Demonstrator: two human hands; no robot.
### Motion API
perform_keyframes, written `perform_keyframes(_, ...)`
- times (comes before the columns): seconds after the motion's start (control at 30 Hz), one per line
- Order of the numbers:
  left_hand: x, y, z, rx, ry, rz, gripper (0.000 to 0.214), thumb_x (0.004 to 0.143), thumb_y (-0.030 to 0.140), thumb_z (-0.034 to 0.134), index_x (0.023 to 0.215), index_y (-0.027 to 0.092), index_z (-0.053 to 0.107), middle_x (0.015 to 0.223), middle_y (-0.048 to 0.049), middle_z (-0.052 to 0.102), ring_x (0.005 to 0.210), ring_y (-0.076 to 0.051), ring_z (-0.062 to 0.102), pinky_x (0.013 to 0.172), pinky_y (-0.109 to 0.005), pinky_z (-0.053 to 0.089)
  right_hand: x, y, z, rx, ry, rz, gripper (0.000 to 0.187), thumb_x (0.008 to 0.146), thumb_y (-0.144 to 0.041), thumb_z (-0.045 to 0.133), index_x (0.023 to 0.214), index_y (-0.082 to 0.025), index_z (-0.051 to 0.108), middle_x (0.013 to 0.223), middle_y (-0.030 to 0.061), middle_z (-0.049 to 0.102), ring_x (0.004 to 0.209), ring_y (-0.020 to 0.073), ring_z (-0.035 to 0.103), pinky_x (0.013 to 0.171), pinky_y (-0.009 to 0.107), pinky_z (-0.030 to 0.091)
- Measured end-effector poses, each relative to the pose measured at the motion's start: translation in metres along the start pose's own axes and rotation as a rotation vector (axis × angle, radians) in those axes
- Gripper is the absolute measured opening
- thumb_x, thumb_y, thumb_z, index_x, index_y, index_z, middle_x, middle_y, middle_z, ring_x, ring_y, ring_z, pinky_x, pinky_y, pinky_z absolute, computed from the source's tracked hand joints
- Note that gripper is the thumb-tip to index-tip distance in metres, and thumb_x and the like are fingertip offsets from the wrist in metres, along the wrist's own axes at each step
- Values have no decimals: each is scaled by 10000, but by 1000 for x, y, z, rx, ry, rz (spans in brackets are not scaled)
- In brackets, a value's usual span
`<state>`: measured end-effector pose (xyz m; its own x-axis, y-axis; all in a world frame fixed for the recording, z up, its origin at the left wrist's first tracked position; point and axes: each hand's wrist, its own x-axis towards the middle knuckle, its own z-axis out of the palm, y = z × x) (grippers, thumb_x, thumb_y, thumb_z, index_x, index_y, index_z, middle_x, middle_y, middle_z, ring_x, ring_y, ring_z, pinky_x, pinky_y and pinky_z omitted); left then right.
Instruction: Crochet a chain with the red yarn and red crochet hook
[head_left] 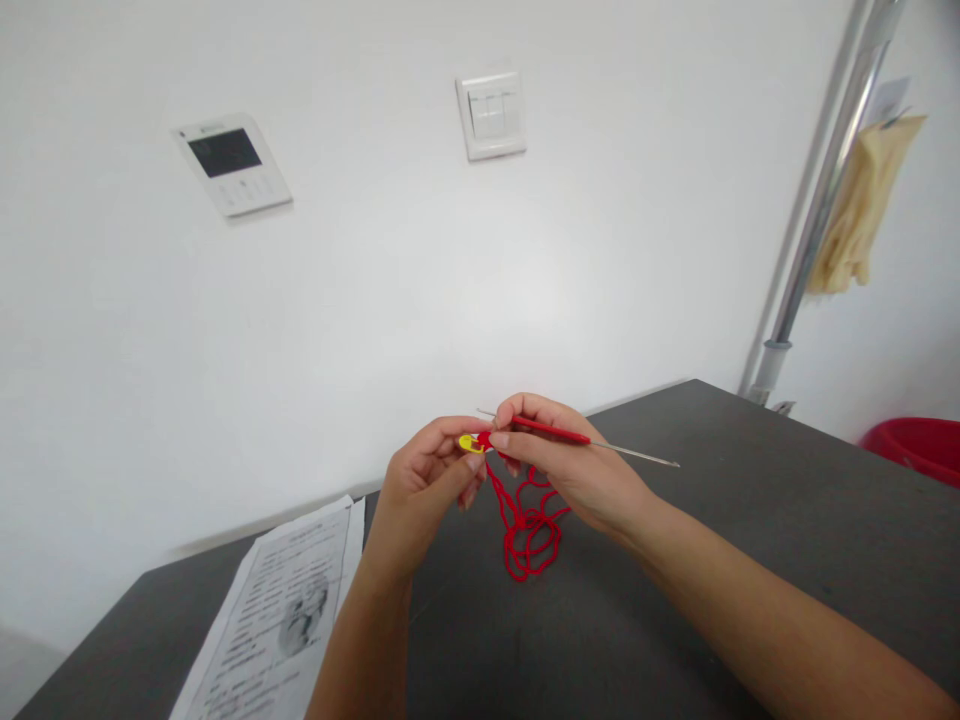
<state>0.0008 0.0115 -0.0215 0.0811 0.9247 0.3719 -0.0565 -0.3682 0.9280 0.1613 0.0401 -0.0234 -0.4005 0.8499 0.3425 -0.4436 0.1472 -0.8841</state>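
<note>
Two hands are seen close together over the dark counter (750, 520), fingertips almost meeting. The left hand (427, 480) is closed narrowly, a small yellow clip (471, 443) being pinched between thumb and forefinger. The right hand (570, 460) is curled around a crochet hook (570, 435) at its red grip, the bare metal shaft sticking out on both sides. Red yarn (529, 525) is gathered at the point where the fingertips meet and hangs from there in loose loops towards the counter. A printed sheet (277, 620) is laid at the counter's left edge, and a red basin (919, 445) is partly visible at the far right.
</note>
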Motion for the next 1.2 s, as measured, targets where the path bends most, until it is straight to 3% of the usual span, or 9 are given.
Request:
perform_keyframes(0.3,2,-7,12,-18,130,37,182,773,295,774,761,177,636,570,45,587,443,-74,464,429,-195,357,0,10,2,37,37,-129,242,795,-345,781,845,-196,596,750,-37,620,689,111,559,649,255,414)
perform_keyframes(0.63,1,-6,3,-49,70,34,146,769,287,775,742,185,674,591,22,616,477,-81,471,445,-194,336,1,4,2,324,-43,143,325,630,-261,901,778,-169,627,657,-33,649,576,88,563,560,225,415)
perform_keyframes(0.77,0,-5,3,-36,77,15,187,743,319,793,744,186,662,583,31,591,479,-76,443,442,-188,319,3,5,-1,324,-77,129,304,637,-231,894,754,-172,620,640,-48,623,551,81,544,547,227,411)
perform_keyframes(0.93,0,-7,5,-20,96,26,192,758,304,787,900,195,720,648,22,619,510,-82,471,455,-193,334,2,3,-1,300,-61,82,297,647,-230,885,748,-177,610,660,-50,617,555,82,539,550,233,410)
perform_keyframes(1.2,1,-13,9,-54,152,73,93,751,255,780,755,183,723,583,21,614,506,-84,477,472,-200,341,2,4,0,290,-27,56,308,623,-228,883,743,-179,604,713,-36,630,600,92,556,570,237,399)
